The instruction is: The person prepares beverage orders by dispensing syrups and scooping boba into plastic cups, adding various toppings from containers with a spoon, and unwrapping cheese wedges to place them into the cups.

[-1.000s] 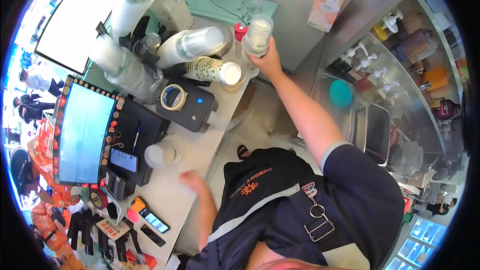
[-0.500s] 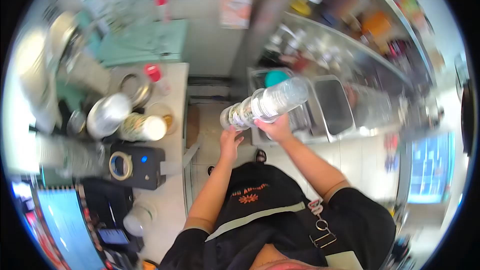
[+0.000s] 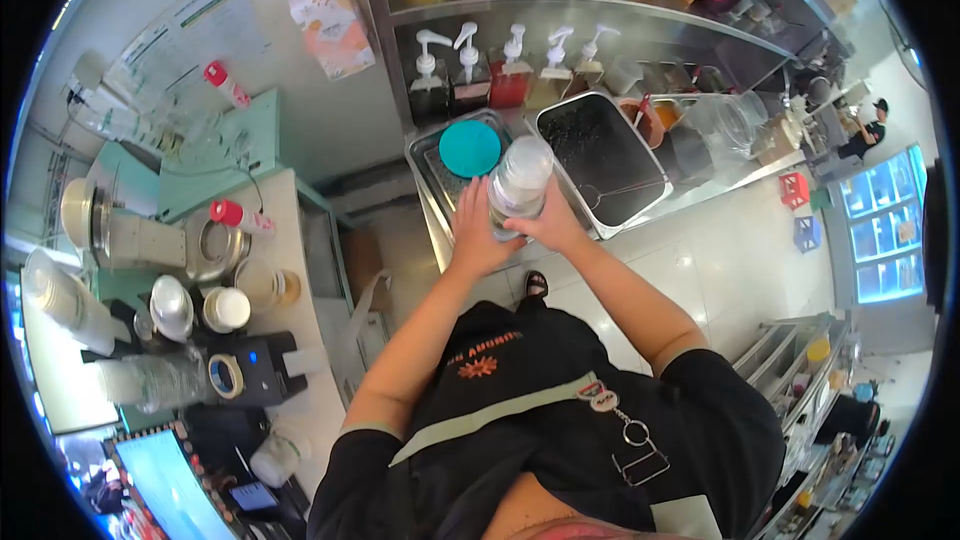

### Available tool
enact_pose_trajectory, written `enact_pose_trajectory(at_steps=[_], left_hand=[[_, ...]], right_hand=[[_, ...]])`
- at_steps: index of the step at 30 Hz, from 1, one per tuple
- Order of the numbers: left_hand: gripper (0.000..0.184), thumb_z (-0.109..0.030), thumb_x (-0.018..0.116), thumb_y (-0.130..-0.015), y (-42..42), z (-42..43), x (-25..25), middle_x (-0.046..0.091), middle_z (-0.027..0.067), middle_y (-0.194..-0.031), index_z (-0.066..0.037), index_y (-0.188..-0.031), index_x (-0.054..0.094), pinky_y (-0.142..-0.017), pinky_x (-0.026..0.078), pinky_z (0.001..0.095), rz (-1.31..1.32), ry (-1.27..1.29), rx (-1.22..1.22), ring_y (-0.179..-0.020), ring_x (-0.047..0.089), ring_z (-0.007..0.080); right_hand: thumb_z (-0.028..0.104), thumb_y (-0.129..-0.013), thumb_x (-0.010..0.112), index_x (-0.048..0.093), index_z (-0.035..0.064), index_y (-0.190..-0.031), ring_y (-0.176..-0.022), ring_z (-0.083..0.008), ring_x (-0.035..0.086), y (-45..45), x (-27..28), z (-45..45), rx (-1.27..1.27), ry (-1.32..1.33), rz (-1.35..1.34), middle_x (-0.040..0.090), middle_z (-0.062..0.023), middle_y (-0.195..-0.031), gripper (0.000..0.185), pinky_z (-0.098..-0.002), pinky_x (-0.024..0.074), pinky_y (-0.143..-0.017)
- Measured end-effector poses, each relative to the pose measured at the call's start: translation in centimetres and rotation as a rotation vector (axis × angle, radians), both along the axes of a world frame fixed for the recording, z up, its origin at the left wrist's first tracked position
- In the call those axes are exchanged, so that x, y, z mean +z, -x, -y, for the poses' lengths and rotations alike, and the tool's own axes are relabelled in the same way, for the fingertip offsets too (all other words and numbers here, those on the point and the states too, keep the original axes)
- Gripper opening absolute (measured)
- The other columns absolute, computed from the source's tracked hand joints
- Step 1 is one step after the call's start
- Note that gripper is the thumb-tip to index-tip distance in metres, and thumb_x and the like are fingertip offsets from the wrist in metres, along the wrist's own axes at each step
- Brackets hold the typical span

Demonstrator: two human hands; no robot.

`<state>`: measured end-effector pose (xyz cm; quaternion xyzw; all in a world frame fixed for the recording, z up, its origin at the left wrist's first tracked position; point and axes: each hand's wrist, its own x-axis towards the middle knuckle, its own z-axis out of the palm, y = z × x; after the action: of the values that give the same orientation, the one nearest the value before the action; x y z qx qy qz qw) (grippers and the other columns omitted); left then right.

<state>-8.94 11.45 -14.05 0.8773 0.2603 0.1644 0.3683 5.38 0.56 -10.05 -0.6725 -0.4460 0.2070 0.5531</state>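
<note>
Steel counter point(image 3: 708, 183), clear cups point(image 3: 521, 175) between hands point(image 3: 477, 228)

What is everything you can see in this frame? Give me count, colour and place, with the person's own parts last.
cup stack: one, clear, between the hands
teal disc: one, teal, over the metal tray
metal tray: one, silver, left of the pan
pan: one, silver, dark inside, right of the stack
pump bottles: five, white pumps, mixed contents, behind the tray
red-capped bottles: two, red and white, left side
tape roll: one, pale, on the black box
black box: one, black, left counter
screen: one, pale blue, lower left
crates: two, red and blue, right
small clutter: uncountable, mixed, both sides
left hand: one, bare, on the stack
right hand: one, bare, on the stack
</note>
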Motion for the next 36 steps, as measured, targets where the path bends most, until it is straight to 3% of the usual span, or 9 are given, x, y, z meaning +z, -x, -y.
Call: enact_pose_trajectory(at_steps=[3,6,10,16,18,20,22,28,36], left_hand=[[0.130,-0.023,0.092,-0.060,-1.1,0.2,0.8,0.017,0.0265,-0.160,0.003,-0.155,0.008,-0.122,0.020,0.0446,0.323,0.338,0.014,-0.150,0.017,0.0388],[0.127,-0.020,0.090,-0.063,-1.0,0.7,4.8,0.017,0.0257,-0.161,0.004,-0.155,0.007,-0.123,0.019,0.0428,0.434,0.247,0.043,-0.151,0.016,0.0372],[0.124,-0.011,0.086,-0.065,-2.8,1.5,7.7,0.024,0.0231,-0.160,0.002,-0.157,0.004,-0.121,0.025,0.0409,0.332,0.347,0.078,-0.150,0.023,0.0342],[0.106,-0.010,0.087,-0.069,-4.3,2.9,3.1,0.046,0.0164,-0.145,-0.003,-0.153,0.023,-0.113,0.036,0.0391,0.351,0.227,0.350,-0.136,0.045,0.0281],[0.108,-0.010,0.088,-0.067,-4.8,3.3,2.9,0.045,0.0172,-0.145,-0.002,-0.153,0.024,-0.114,0.035,0.0384,0.358,0.418,0.321,-0.137,0.045,0.0301],[0.121,-0.013,0.091,-0.062,-4.5,3.6,4.0,0.034,0.0211,-0.154,0.000,-0.156,0.015,-0.120,0.027,0.0401,0.249,0.264,0.302,-0.145,0.032,0.0329],[0.129,-0.015,0.089,-0.062,-3.5,4.2,6.7,0.017,0.0223,-0.161,0.000,-0.157,0.002,-0.124,0.016,0.0410,0.246,0.136,0.278,-0.152,0.014,0.0361],[0.116,-0.012,0.081,-0.068,-3.2,4.7,16.2,0.020,0.0240,-0.161,0.002,-0.156,0.006,-0.122,0.016,0.0439,0.460,-0.033,0.274,-0.151,0.018,0.0371],[0.122,-0.003,0.081,-0.066,-2.5,2.3,16.5,0.025,0.0189,-0.161,-0.009,-0.159,0.002,-0.123,0.016,0.0451,0.349,0.129,0.220,-0.151,0.020,0.0336]], right_hand=[[0.031,-0.067,0.090,0.021,-0.0019,-0.153,-0.143,-0.0322,0.036,-2.4,-0.4,0.8,0.225,0.074,-0.032,0.037,-0.0211,-0.152,0.115,-0.0429,0.0273,-0.118],[0.028,-0.063,0.093,0.013,-0.0004,-0.156,-0.148,-0.0338,0.027,-4.7,-2.0,1.1,0.267,-0.031,-0.031,0.030,-0.0219,-0.156,0.126,-0.0447,0.0196,-0.121],[0.028,-0.062,0.093,0.009,-0.0002,-0.157,-0.150,-0.0366,0.022,-6.1,4.3,-0.7,0.408,-0.137,0.068,0.024,-0.0240,-0.159,0.129,-0.0458,0.0176,-0.122],[0.017,-0.070,0.086,0.028,0.0080,-0.149,-0.123,-0.0346,0.057,-6.8,12.2,-5.7,0.559,0.045,0.151,0.054,-0.0216,-0.136,0.099,-0.0425,0.0454,-0.105],[0.021,-0.070,0.090,0.032,0.0098,-0.146,-0.126,-0.0362,0.056,-9.0,14.8,-5.3,0.576,-0.472,-0.274,0.052,-0.0200,-0.140,0.096,-0.0447,0.0453,-0.106],[0.032,-0.067,0.094,0.034,0.0105,-0.143,-0.129,-0.0393,0.053,-10.0,17.1,-4.3,0.494,-1.042,-0.165,0.050,-0.0190,-0.143,0.100,-0.0485,0.0450,-0.107],[0.043,-0.065,0.093,0.033,0.0140,-0.142,-0.136,-0.0430,0.044,-11.0,17.0,-3.9,0.440,-1.255,-0.047,0.044,-0.0169,-0.149,0.102,-0.0546,0.0425,-0.111],[0.054,-0.074,0.082,0.030,0.0155,-0.140,-0.138,-0.0459,0.041,-8.4,16.6,-1.7,0.392,-1.164,-0.264,0.037,-0.0162,-0.153,0.092,-0.0579,0.0429,-0.110],[0.064,-0.077,0.073,0.032,0.0118,-0.141,-0.138,-0.0465,0.041,-7.0,16.1,-1.4,0.276,-1.084,-0.394,0.036,-0.0159,-0.153,0.092,-0.0598,0.0434,-0.109]])
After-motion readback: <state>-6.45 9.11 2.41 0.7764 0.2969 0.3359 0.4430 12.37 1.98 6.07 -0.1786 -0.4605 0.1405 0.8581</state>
